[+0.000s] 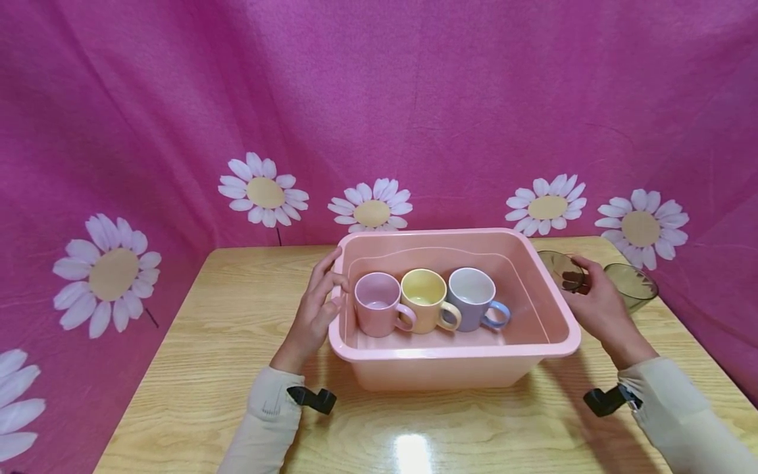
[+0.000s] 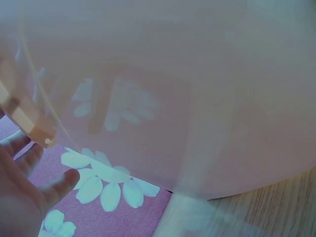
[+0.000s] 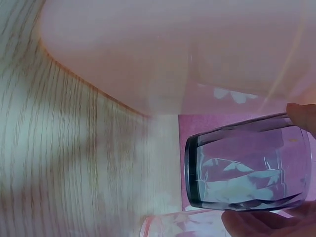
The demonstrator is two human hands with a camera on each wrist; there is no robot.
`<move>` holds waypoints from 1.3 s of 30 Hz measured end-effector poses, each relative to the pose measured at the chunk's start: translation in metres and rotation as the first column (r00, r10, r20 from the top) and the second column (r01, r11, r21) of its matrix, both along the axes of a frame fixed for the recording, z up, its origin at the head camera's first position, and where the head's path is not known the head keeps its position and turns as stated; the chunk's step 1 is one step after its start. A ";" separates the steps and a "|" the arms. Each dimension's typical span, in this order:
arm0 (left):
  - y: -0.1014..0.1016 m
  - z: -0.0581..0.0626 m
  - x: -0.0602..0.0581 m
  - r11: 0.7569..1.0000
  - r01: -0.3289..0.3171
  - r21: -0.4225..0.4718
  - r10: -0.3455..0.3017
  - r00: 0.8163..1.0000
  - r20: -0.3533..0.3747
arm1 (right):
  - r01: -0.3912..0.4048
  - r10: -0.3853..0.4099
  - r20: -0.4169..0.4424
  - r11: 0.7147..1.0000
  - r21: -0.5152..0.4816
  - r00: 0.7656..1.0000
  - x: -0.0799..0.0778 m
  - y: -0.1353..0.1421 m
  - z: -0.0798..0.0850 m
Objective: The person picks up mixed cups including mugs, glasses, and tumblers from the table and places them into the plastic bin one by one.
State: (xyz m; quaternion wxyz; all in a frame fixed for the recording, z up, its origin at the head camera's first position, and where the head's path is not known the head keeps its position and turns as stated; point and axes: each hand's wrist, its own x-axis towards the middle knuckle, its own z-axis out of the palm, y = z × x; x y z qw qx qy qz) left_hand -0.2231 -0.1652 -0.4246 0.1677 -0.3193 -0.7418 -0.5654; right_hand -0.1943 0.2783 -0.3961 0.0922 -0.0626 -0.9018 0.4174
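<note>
A pink plastic tub [image 1: 456,374] stands on the table. Inside it, a pink mug [image 1: 376,319], a yellow mug [image 1: 423,316] and a blue-grey mug [image 1: 468,309] stand upright in a row, handles toward the right. My left hand [image 1: 309,316] is at the tub's left rim, its fingers touching the edge; in the left wrist view the hand [image 2: 22,190] has spread fingers. Just outside the right rim, my right hand [image 1: 601,306] grips a dark tinted drinking glass [image 3: 242,168] between thumb and fingers. The tub partly hides this glass in the head view.
A second tinted glass [image 1: 632,284] stands right of my right hand, near the table's right edge. The wooden table [image 1: 195,368] meets a magenta cloth [image 1: 379,99] with daisies at the back and sides. Light glares off the table's front.
</note>
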 end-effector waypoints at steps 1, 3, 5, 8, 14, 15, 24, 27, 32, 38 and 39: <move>0.000 0.000 0.000 1.000 -0.002 -0.001 0.002 1.000 0.002 | -0.002 0.002 0.008 1.000 -0.006 1.000 0.001 0.000 0.000; 0.001 0.002 0.002 1.000 -0.011 -0.006 0.011 1.000 0.008 | 0.000 0.000 0.015 1.000 -0.008 1.000 0.001 0.001 0.000; 0.002 0.005 0.005 1.000 -0.019 -0.008 0.019 1.000 0.016 | 0.000 0.000 0.019 1.000 -0.017 1.000 0.001 0.003 0.000; 0.005 0.017 0.014 1.000 -0.022 -0.007 0.022 0.999 0.035 | 0.004 -0.003 0.017 1.000 -0.020 1.000 0.002 0.004 0.000; 0.004 0.021 0.015 1.000 -0.028 0.006 0.028 0.999 0.024 | 0.012 -0.012 0.035 1.000 -0.022 0.999 -0.001 0.003 0.006; 0.003 0.017 0.011 1.000 -0.030 0.007 0.030 0.999 0.017 | 0.011 -0.010 0.033 1.000 -0.026 0.999 -0.002 0.003 0.007; 0.002 -0.006 -0.001 1.000 -0.024 0.005 0.024 1.000 0.009 | -0.021 0.021 0.037 1.000 0.013 0.999 0.002 0.013 0.011; 0.005 -0.007 0.001 1.000 -0.022 -0.014 0.023 0.999 0.023 | -0.041 0.039 0.037 0.998 0.039 0.999 0.007 0.018 0.010; 0.007 -0.007 0.004 0.999 -0.030 -0.024 0.032 0.998 0.054 | -0.069 0.068 0.025 0.995 0.073 0.997 0.011 0.022 0.013; 0.006 -0.004 0.005 0.998 -0.049 -0.032 0.051 0.996 0.069 | -0.077 0.077 0.002 0.993 0.088 0.997 0.010 0.024 0.016; 0.005 -0.003 0.006 0.998 -0.053 -0.030 0.055 0.996 0.068 | -0.076 0.076 -0.002 0.993 0.092 0.997 0.010 0.024 0.017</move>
